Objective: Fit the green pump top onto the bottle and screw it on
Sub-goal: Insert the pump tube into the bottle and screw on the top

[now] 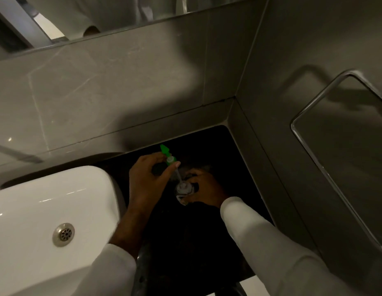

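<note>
My left hand (149,178) holds the green pump top (167,155) by its collar, tilted, with its nozzle pointing up and away. Its clear dip tube (179,177) slants down into the open neck of the clear bottle (183,190). The bottle stands on the black counter (228,159) and my right hand (207,186) grips it from the right. The pump collar is held well above the bottle neck, apart from it. The lower part of the bottle is hidden by my right hand and the dark.
A white sink (46,210) with a metal drain (63,234) lies left of my hands. Grey tiled walls meet in a corner behind the counter. A chrome towel rail (314,146) projects from the right wall. A mirror (100,16) runs along the top.
</note>
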The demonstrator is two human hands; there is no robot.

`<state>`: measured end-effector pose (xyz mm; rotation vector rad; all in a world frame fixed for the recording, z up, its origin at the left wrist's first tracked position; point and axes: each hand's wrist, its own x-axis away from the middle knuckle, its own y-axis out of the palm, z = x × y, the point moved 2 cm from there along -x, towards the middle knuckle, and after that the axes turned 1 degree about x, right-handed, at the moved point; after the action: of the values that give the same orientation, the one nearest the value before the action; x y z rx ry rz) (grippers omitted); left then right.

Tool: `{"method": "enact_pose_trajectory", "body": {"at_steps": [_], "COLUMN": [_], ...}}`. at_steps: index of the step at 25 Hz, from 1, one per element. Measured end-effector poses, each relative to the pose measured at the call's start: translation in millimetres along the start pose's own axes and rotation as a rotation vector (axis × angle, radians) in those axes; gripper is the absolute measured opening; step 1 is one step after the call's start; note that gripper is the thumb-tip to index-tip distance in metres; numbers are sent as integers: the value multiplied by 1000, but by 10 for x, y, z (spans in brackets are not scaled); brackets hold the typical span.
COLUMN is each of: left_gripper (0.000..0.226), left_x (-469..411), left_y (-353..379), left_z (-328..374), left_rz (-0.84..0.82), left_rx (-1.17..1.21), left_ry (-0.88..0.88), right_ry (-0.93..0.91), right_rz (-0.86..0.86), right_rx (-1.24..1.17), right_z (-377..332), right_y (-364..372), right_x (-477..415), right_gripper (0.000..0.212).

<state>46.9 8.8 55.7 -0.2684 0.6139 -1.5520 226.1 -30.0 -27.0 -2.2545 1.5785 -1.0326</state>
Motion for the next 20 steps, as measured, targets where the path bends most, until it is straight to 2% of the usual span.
{"method": "enact_pose_trajectory", "body": {"at_steps": [5,10,12,14,16,18,20], "left_gripper": [37,35,37,34,36,39,45], "left_x": [166,301,322,321,338,374,399], "left_y": [176,304,340,372,379,385,385], "left_z": [-194,-455,-459,-421,-391,-380,-405], "left_rz": [-219,-426,-409,-362,-315,-291,-304], "left_rx": [-68,-42,-8,-14,-59,-111,-104], "left_ry": [90,-13,29,64,-38,-128,-107], "right_ry": [-13,14,52,117,170,178,144], "right_rz": [9,48,59,72,68,60,71], "right_rx": [10,77,47,-23,-78,-35,11], "right_z": [39,26,-8,-40,-55,-49,-20], "right_y": [13,-24,-31,-33,-35,-23,-19], "right_x": [-26,1,23,23,5,-6,3], "right_gripper": [58,59,67,84,96,97,89]}}
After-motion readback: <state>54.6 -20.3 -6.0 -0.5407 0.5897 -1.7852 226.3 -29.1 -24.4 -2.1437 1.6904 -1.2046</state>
